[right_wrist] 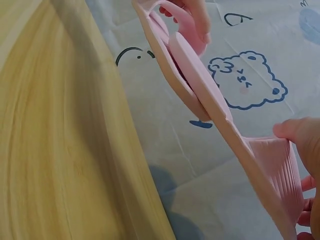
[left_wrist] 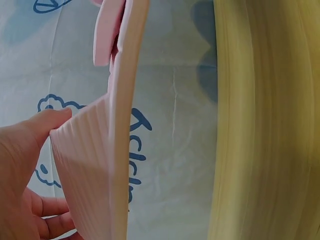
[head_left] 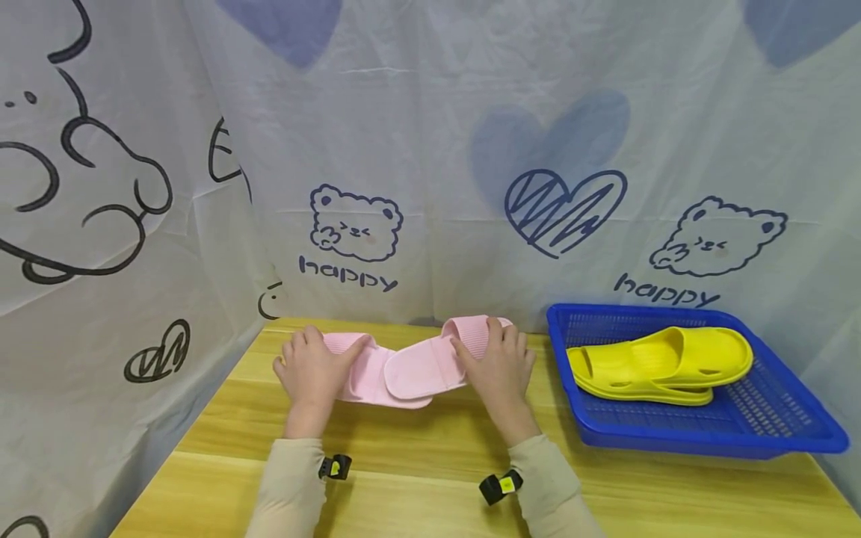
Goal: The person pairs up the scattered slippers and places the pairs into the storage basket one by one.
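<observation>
Two pink slippers are held just above the table in the head view, heels overlapping and toes pointing outward. My left hand (head_left: pixel 316 366) grips the left slipper (head_left: pixel 370 377) by its ribbed strap, thumb on the strap's edge and fingers at the far side. With my right hand (head_left: pixel 496 366) I hold the right slipper (head_left: pixel 424 366) by its strap in the same way. The right slipper's heel lies over the left one's. In the right wrist view the overlapped soles (right_wrist: pixel 200 85) show edge-on, apart from the tabletop.
A blue plastic basket (head_left: pixel 673 441) stands at the right of the wooden table (head_left: pixel 403 478). Inside it lie yellow slippers (head_left: pixel 713 355), one partly over the other. A printed white cloth (head_left: pixel 457 269) hangs behind the table and along its left side.
</observation>
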Available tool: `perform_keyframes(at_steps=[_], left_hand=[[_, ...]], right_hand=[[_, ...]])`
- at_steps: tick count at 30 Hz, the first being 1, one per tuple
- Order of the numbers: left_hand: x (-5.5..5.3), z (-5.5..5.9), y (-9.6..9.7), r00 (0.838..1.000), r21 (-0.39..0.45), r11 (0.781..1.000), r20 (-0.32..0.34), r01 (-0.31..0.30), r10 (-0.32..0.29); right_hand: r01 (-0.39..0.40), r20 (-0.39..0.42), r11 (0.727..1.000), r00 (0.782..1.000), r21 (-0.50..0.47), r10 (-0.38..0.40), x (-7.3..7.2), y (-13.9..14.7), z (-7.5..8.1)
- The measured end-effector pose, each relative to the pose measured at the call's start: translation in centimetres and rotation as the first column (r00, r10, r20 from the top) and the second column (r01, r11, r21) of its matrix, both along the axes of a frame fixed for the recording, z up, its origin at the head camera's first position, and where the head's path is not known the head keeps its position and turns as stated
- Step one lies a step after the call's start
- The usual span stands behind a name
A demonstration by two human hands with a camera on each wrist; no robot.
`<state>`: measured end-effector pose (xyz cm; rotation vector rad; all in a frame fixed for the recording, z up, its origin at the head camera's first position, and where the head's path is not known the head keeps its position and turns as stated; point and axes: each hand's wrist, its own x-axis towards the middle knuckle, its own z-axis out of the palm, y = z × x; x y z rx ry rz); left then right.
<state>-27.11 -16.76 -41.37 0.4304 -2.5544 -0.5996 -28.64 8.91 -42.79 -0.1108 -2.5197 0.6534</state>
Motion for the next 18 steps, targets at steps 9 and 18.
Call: perform_keyframes(at_steps=[9, 18], left_hand=[[0.0, -0.1, 0.8, 1.000, -0.026, 1.000, 0.019, -0.016, 0.016], [-0.2, -0.5, 1.5, 1.000, -0.040, 0.999, -0.017, -0.026, 0.025]], right_hand=[[0.015, -0.001, 1.000, 1.000, -0.023, -0.015, 0.2, -0.6, 0.0], [0.008, -0.021, 0.999, 1.000, -0.037, -0.009, 0.2, -1.0, -0.2]])
